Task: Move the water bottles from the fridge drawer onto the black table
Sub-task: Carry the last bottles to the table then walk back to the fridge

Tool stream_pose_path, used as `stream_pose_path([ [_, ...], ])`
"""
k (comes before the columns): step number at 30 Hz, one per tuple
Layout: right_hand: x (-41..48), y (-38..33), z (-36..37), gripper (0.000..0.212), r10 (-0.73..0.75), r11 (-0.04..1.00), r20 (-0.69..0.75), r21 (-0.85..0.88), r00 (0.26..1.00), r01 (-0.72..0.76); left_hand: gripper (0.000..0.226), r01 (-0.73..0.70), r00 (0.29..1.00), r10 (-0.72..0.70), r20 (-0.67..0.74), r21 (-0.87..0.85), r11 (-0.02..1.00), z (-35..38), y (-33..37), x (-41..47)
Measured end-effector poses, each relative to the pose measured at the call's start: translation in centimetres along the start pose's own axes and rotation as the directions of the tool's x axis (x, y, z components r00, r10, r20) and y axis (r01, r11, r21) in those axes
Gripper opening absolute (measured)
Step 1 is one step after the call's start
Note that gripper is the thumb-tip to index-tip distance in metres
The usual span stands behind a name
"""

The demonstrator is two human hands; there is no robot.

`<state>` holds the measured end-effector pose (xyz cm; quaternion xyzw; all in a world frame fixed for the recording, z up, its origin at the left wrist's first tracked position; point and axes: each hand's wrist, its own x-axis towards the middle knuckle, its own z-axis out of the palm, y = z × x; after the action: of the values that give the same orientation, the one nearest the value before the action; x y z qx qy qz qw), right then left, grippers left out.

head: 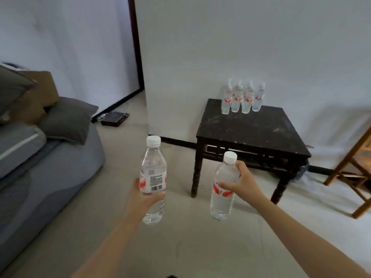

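My left hand [141, 199] grips a clear water bottle [153, 167] with a white cap and a red-and-white label, held upright over the floor. My right hand [244, 183] grips a second, similar bottle [222, 199] around its upper half, tilted slightly. Ahead stands the black table [261, 133] against the white wall. Several water bottles [242, 97] stand in a tight group at its back left corner. The fridge drawer is out of sight.
A grey sofa [40, 167] with cushions fills the left side. A wooden chair frame [353, 167] stands right of the table. A dark flat box [114, 118] lies on the floor by the wall corner. Pale tiled floor lies between me and the table.
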<state>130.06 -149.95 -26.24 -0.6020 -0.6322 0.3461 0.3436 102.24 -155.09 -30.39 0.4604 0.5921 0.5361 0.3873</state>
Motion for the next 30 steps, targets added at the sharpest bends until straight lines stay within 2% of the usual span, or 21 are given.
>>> stream_pose_path([
  [9, 15.3, -6.0, 10.4, 0.068, -0.112, 0.991, 0.118, 0.088, 0.987, 0.102, 0.075, 0.03, 0.988, -0.024, -0.154, 0.04, 0.999, -7.1, -0.8, 14.1],
  [14, 21.1, -8.3, 14.7, 0.069, -0.115, 0.992, 0.197, 0.083, 0.974, 0.1, 0.046, 0.03, 0.974, -0.033, -0.226, -0.013, 0.999, -9.8, -1.3, 18.8],
  [22, 31.4, -10.4, 21.4, 0.073, -0.058, 0.998, 0.169, 0.009, 0.984, 0.057, 0.054, 0.033, 0.99, -0.039, -0.138, -0.042, 0.999, -14.0, -4.9, 32.4],
  [23, 33.1, -10.9, 22.4, 0.074, -0.054, 0.998, 0.139, -0.005, 0.989, 0.056, 0.052, 0.031, 0.993, -0.035, -0.116, -0.036, 0.999, -14.7, -5.0, 34.9],
  [25, 35.9, -12.1, 23.9, 0.076, -0.017, 1.0, 0.077, -0.003, 0.997, 0.018, 0.034, 0.011, 0.998, -0.012, -0.069, -0.023, 1.0, -16.1, -4.7, 39.4],
  [27, 38.1, -13.0, 25.1, 0.078, 0.032, 0.999, 0.015, 0.019, 0.999, -0.032, 0.028, -0.011, 1.0, 0.011, -0.022, -0.01, 1.0, -17.3, -4.3, 43.6],
  [30, 39.9, -14.1, 26.1, 0.076, 0.082, 0.995, -0.054, 0.054, 0.995, -0.079, 0.047, -0.009, 1.0, 0.009, 0.028, 0.004, 1.0, -19.1, -4.1, 48.8],
])
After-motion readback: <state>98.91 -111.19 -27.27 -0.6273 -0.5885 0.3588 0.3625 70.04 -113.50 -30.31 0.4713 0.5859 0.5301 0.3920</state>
